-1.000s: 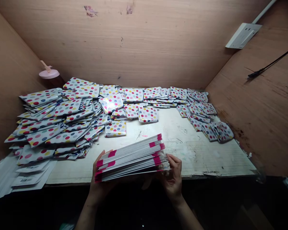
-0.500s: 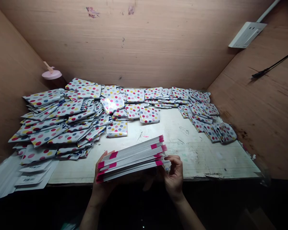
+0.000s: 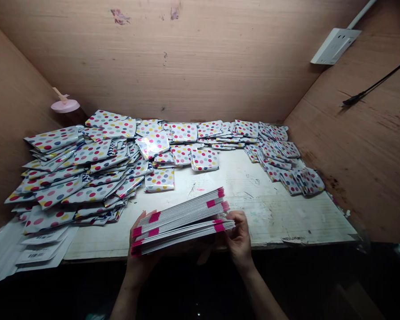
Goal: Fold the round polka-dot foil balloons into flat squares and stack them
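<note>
A thick stack of thin white cards or booklets with pink-marked edges (image 3: 183, 218) is held between my two hands, tilted up to the right, above the table's front edge. My left hand (image 3: 143, 249) grips its left end, with the fingers mostly hidden behind and under it. At the right end, my right hand (image 3: 239, 240) pinches the corners of the lower part. A gap shows there between the upper and lower parts of the stack. What kind of printed item these are cannot be told from their edges.
Polka-dot packets lie in a large heap (image 3: 83, 178) at left, in rows along the back wall, and in a smaller pile (image 3: 276, 155) at right. White barcoded sheets (image 3: 40, 255) lie front left. A pink-lidded cup (image 3: 66, 106) stands behind the heap. A socket (image 3: 335, 46) and black cable (image 3: 356, 98) are at right.
The gap at the right end of the stack has widened, with the lower part now separated by my right hand. The whole view has shifted slightly.
</note>
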`<state>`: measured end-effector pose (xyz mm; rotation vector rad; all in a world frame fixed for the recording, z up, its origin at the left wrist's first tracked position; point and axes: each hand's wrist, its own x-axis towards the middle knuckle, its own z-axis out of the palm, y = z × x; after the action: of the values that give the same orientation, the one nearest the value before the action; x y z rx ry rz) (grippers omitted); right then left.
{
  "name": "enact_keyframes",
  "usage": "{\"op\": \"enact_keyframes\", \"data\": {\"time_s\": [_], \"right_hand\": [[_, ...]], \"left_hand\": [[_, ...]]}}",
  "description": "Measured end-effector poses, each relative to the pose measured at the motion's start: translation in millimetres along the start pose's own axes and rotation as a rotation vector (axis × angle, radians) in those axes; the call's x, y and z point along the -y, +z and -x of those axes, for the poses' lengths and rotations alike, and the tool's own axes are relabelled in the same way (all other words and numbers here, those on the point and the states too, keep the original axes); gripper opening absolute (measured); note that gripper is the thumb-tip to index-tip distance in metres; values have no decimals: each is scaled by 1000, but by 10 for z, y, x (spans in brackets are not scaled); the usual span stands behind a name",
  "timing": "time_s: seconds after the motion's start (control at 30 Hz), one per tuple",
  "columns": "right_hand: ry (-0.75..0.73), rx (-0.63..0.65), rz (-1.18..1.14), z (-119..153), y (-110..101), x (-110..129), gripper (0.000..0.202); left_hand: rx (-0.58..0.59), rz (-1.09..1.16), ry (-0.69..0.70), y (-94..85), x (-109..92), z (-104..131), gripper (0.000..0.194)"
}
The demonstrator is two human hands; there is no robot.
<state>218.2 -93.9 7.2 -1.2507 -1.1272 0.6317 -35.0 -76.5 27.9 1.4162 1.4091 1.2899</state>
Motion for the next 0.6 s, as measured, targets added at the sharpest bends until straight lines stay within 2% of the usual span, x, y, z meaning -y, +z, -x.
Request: {"op": "enact_keyframes", "data": {"time_s": [0.13, 0.23, 0.3, 0.4, 0.5, 0.6], "right_hand": [[-3, 220, -119, -75, -80, -51, 16], [-53, 300, -118, -243, -358, 112, 11], [-130, 350, -16, -443, -638, 415, 7], [-398, 494, 295, -778, -991, 1088, 13], [-653, 573, 618, -983, -1094, 1710, 18], [-813, 607, 751, -1001, -1046, 2033, 22]], "left_hand": [[-1, -8, -28, -3, 17, 9, 95], [37, 37, -73, -31, 56, 8, 101], [100, 83, -66, -75, 145, -17, 100], [155, 134, -47, -141, 344, -79, 80], [154, 182, -23, -147, 489, -120, 62], [130, 217, 0, -93, 507, -122, 56]]}}
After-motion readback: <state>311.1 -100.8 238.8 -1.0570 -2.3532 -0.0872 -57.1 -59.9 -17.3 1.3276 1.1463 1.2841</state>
